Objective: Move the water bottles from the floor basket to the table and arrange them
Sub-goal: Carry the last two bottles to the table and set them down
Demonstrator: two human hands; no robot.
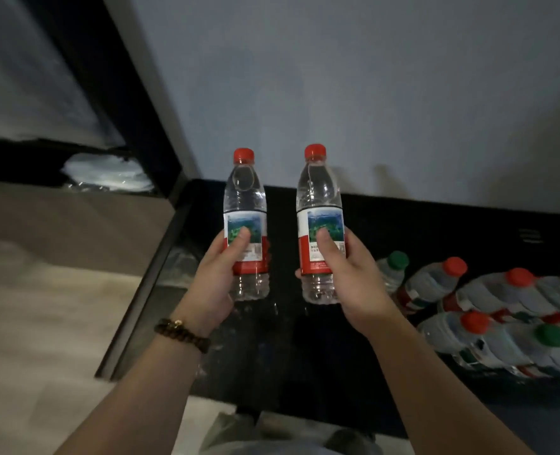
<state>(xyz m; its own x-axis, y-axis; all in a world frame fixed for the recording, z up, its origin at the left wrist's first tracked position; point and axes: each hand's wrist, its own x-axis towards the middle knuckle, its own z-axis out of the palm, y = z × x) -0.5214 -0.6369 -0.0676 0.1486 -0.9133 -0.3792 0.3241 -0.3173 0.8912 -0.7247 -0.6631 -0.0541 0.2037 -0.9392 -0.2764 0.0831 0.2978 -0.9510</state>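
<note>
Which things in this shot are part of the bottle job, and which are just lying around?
Part of the job:
- left hand gripping the left bottle
- right hand gripping the right bottle
- bottle group at right on the black table

Just lying about:
- crumpled clear plastic on the dark shelf at left
- bead bracelet

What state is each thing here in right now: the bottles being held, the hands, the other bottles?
Left bottle: upright, red cap on, gripped at its label by the left hand, over the table.
Right bottle: upright, red cap on, gripped at its label by the right hand.
Table bottles: grouped at right, all capped, red or green.
</note>
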